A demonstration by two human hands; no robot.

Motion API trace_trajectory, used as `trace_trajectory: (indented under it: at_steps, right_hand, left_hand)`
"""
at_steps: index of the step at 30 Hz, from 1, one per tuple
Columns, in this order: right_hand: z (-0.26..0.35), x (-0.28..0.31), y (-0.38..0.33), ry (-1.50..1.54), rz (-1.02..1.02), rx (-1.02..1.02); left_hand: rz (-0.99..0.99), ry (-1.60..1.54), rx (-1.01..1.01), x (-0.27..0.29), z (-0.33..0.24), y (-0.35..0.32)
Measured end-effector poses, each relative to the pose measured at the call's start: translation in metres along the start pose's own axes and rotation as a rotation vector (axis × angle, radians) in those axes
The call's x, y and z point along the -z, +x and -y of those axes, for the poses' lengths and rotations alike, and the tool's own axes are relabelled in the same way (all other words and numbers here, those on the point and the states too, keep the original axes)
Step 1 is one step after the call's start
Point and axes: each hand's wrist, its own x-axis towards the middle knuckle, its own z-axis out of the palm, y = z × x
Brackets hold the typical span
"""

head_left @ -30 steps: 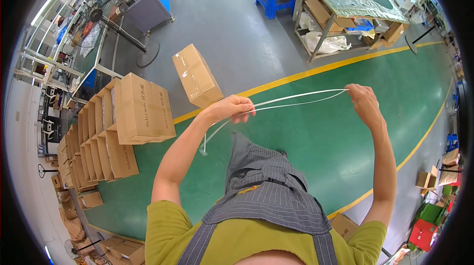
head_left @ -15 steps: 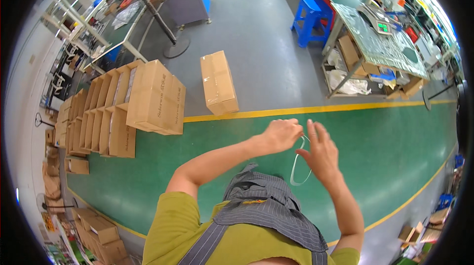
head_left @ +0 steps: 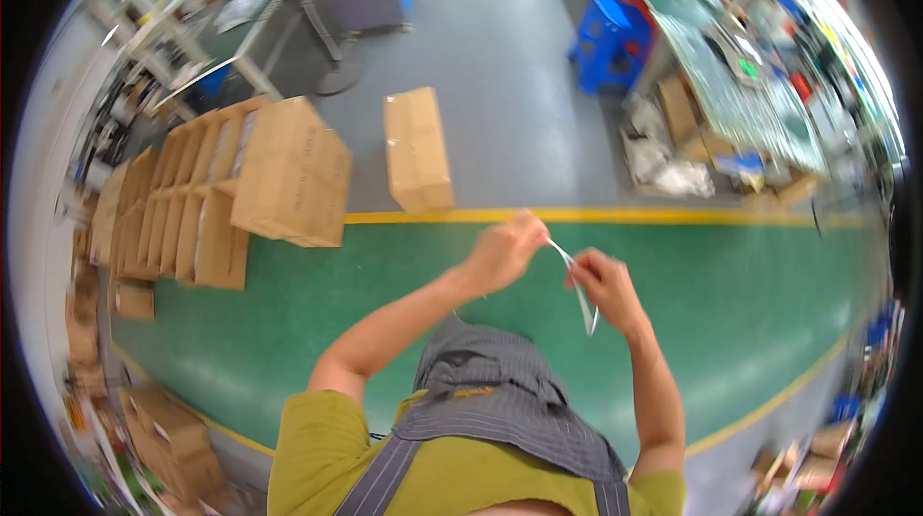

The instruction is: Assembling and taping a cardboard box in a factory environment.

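Note:
A thin white strap point(head_left: 585, 308), perhaps a cord or band, stretches between my hands and hangs in a narrow loop below the right one. My left hand point(head_left: 507, 249) is closed on its upper end, over the green floor near the yellow line. Slightly lower and to the right, my right hand point(head_left: 604, 283) pinches the strap between thumb and fingers. Both hands are held in the air in front of my body. The exact kind of strap is too small and blurred to make out.
A closed cardboard box point(head_left: 416, 152) stands alone on the grey floor ahead. To the left, a big carton point(head_left: 296, 175) adjoins rows of open cartons point(head_left: 173, 218). A blue stool point(head_left: 610, 45) stands beside a long workbench point(head_left: 740, 93) at the right. A yellow line point(head_left: 673, 217) crosses the floor.
My right hand, earlier open with fingers spread beside the loop, has closed on the strap. The left hand has moved left and slightly up; the loop is now drawn narrower. The whole view has shifted a little.

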Motion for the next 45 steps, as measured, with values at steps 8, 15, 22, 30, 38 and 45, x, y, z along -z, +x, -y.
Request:
trace_trajectory:
  at_steps: [8, 15, 22, 30, 38, 45]
  right_hand:
    - [0.003, -0.037, 0.001, 0.04, 0.075, 0.013]
    - [0.029, -0.062, 0.039, 0.031, 0.297, 0.165]
    - [0.035, -0.096, 0.033, 0.545, 0.27, 0.041]
    - [-0.001, -0.082, 0.013, 0.393, -0.13, 0.146]
    - [0.026, -0.056, 0.003, 0.269, -0.169, 0.143]
    - [0.058, -0.041, 0.006, -0.803, -0.103, 0.752]
  left_hand:
    - [-0.262, 0.058, -0.015, 0.0, 0.003, -0.025]
    - [-0.403, 0.113, 0.124, 0.056, 0.007, -0.083]
    - [-0.379, -0.182, 0.219, 0.024, 0.039, -0.105]
    - [-0.096, -1.058, 0.678, -0.028, 0.015, -0.096]
    - [0.012, -0.545, 0.508, 0.03, 0.019, -0.081]
    - [0.375, -0.7, 0.669, 0.049, 0.006, -0.035]
